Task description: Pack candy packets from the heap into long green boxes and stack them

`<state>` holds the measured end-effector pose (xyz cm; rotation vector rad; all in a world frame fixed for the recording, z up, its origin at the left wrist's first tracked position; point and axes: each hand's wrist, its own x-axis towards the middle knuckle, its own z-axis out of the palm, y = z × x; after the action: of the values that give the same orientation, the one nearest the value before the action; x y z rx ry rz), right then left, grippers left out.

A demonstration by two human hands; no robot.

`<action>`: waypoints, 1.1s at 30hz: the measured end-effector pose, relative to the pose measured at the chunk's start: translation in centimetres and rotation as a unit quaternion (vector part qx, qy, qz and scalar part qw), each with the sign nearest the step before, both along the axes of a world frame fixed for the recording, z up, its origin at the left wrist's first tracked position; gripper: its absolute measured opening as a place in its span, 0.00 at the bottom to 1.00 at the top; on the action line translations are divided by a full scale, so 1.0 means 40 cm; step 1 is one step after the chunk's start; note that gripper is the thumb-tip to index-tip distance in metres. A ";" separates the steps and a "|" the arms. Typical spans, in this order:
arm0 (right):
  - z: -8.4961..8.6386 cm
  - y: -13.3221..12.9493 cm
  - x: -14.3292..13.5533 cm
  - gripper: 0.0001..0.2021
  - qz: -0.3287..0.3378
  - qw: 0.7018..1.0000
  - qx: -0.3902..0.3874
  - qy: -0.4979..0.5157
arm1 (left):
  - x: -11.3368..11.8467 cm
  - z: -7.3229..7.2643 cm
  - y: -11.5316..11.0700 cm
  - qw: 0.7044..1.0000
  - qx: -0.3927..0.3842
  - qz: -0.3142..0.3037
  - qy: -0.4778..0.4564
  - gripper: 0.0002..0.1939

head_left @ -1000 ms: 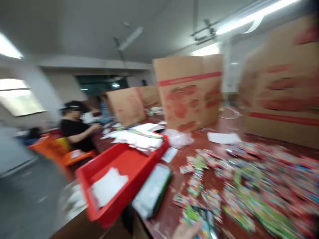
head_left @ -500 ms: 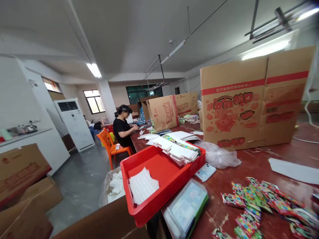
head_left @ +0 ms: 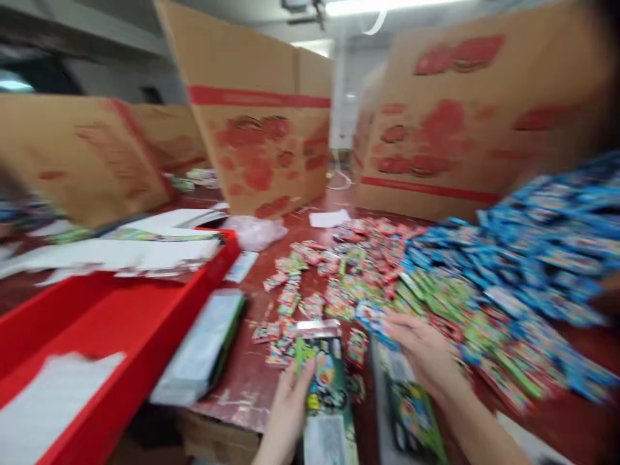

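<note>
Low in the middle, my left hand [head_left: 290, 400] grips the left edge of a flat printed plastic bag [head_left: 329, 381], dark green and black with a clear top edge. My right hand [head_left: 421, 349] is blurred; its fingers close on a small blue-and-white packet [head_left: 372, 316]. Under that hand lies a second printed plastic bag [head_left: 411, 413]. Beyond both hands spread small red and green packets [head_left: 358, 252], loose on the dark red table [head_left: 242, 394]. A big heap of blue packets [head_left: 542, 239] lies to the right.
At left stands a red tray [head_left: 159, 342] with white sheets [head_left: 68, 400] and a stack of white card [head_left: 130, 252]. A stack of clear bags [head_left: 203, 349] lies beside it. Large cardboard boxes [head_left: 261, 142] stand behind, with a crumpled plastic bag [head_left: 259, 232] in front.
The view has swung right and down, bringing the packet heaps into sight. Both my hands have come into view, the left one on a printed bag. The seated co-worker is out of view.
</note>
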<state>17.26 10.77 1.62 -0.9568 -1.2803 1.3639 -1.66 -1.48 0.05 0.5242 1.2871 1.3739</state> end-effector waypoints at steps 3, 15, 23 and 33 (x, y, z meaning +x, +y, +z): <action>0.021 -0.052 0.027 0.16 -0.038 0.997 -0.049 0.043 | 0.010 -0.002 0.005 0.998 0.007 -0.018 0.057 0.30; 0.041 -0.099 -0.071 0.18 0.042 0.998 0.048 -0.028 | 0.089 0.000 -0.075 0.992 0.071 -0.084 0.064 0.22; 0.072 -0.055 0.024 0.26 0.075 0.995 -0.056 0.038 | 0.069 -0.005 -0.071 0.988 0.055 -0.110 0.092 0.21; 0.143 -0.008 -0.027 0.07 0.226 0.945 0.171 -0.166 | 0.103 -0.023 -0.095 0.977 0.057 -0.157 0.128 0.18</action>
<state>16.16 10.44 7.34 -0.6878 -2.0149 1.2842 2.46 -5.26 -0.87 0.9679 1.2687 1.1432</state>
